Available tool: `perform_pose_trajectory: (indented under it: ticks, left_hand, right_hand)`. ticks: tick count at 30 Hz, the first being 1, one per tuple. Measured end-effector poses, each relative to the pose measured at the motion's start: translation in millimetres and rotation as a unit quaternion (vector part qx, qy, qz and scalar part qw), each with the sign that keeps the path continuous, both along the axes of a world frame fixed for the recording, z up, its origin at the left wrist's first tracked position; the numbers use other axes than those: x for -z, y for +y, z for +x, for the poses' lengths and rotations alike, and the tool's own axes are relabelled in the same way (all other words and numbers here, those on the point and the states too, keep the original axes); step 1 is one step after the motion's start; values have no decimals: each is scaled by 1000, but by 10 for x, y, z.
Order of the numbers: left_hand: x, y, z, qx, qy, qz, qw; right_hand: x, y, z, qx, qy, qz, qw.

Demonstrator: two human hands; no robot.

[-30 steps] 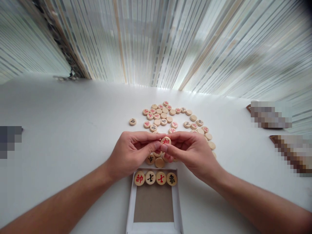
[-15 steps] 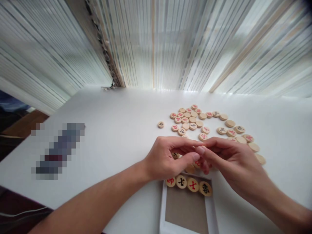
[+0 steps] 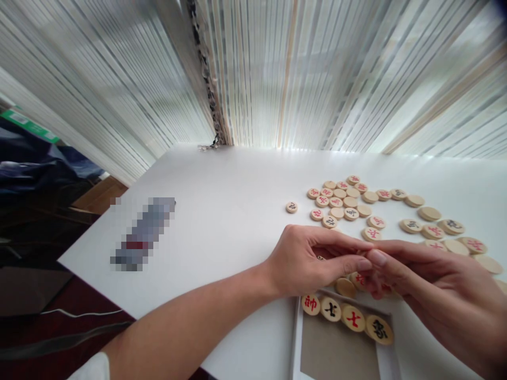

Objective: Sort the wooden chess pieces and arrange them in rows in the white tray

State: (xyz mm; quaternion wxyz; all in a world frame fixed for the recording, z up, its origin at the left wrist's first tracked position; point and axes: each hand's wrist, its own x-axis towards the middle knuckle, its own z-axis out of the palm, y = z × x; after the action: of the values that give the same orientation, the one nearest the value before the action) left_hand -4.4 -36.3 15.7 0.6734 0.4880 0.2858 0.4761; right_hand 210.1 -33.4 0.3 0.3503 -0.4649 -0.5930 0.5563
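Two hands: from my remote seat I see the left hand (image 3: pixel 304 264) and the right hand (image 3: pixel 439 287) meeting right of and below the frame's centre, thumbs and fingertips pressed together, the right hand's lower fingers curled underneath.
Pinch: I see no piece between the fingertips, and I cannot tell whether one is hidden there.
Open box (image 3: pixel 297 343): just below the hands at the bottom of the frame, right of centre, running out of view at the lower edge.
Boxed row: four round pieces, faces up, side by side along its far end; left to right I read a red-marked piece (image 3: pixel 311 304), a black-marked piece (image 3: pixel 330 309), a second red one (image 3: pixel 353 318) and a second black one (image 3: pixel 379 330).
Box floor: brown card (image 3: pixel 338 351) shows below that row.
Loose pieces (image 3: pixel 350 202): spread from under the hands up and out to the right edge, some marked red or black, some showing plain faces; far more lie here than in the box, so I judge it early on.
Lone piece (image 3: pixel 292 207): black-marked, apart, left of the cluster.
White table (image 3: pixel 229 211): under everything; a pixelated object (image 3: pixel 144 232) lies on it at middle left.
Striped curtain (image 3: pixel 253 68): across the top.
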Motion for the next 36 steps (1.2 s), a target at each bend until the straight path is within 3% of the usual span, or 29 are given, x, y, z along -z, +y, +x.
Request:
perform_pose_trajectory:
  ticks: [7, 13, 16, 21, 29, 36]
  left_hand:
    - [29, 11, -15, -44, 39, 28, 998]
    - [-7, 18, -19, -71, 80, 31, 994]
    - [-42, 37, -13, -71, 70, 43, 994]
    - [-62, 94, -23, -68, 93, 47, 992]
    - [-55, 103, -44, -75, 116, 81, 987]
    - [-4, 81, -37, -105, 148, 120, 976]
  right_hand:
    - [22, -24, 2, 18, -27, 15, 999]
    - [-230, -38, -187, 23, 17, 50, 998]
    - [-300, -23, -272, 9, 78, 26, 997]
    - [-253, 29, -274, 16, 131, -36, 991]
    - [-257, 26, -251, 23, 127, -72, 989]
    - [-199, 37, -223, 17, 124, -11, 992]
